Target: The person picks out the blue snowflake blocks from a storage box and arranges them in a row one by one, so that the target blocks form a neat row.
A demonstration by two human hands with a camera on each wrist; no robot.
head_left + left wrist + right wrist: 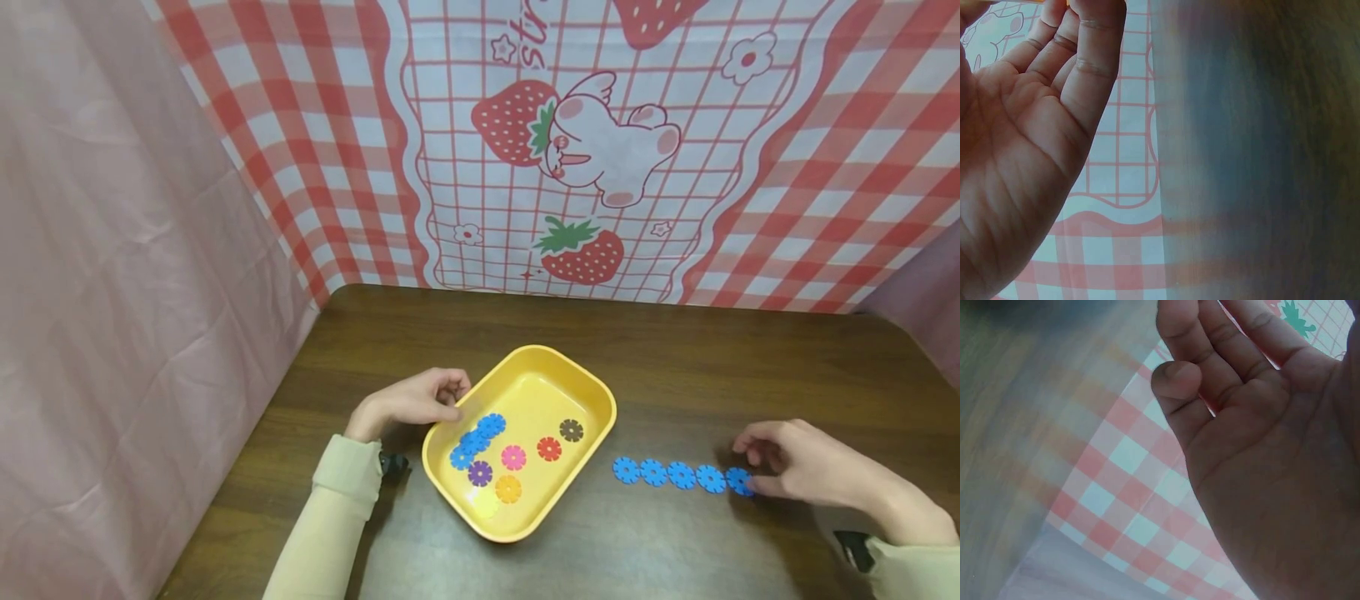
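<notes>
A yellow tray (543, 379) stands tilted at an angle on the table. Its left rim is held by my left hand (416, 398), thumb at the edge and fingers bent beside it. The left wrist view shows that palm, with the fingertips cut off at the top. To the right of the tray, several blue notched discs (681, 475) lie in a row on the table. At the row's right end, my right hand (817, 467) has its thumb at the last disc (738, 480), partly covering it. Its other fingers are loosely bent above the table.
Inside the tray are overlapping blue discs (474, 442) and single purple (480, 473), pink (513, 457), orange (507, 489), yellow (486, 503), red (549, 449) and brown (572, 430) discs. A checked strawberry cloth (480, 250) hangs behind the brown table (675, 358).
</notes>
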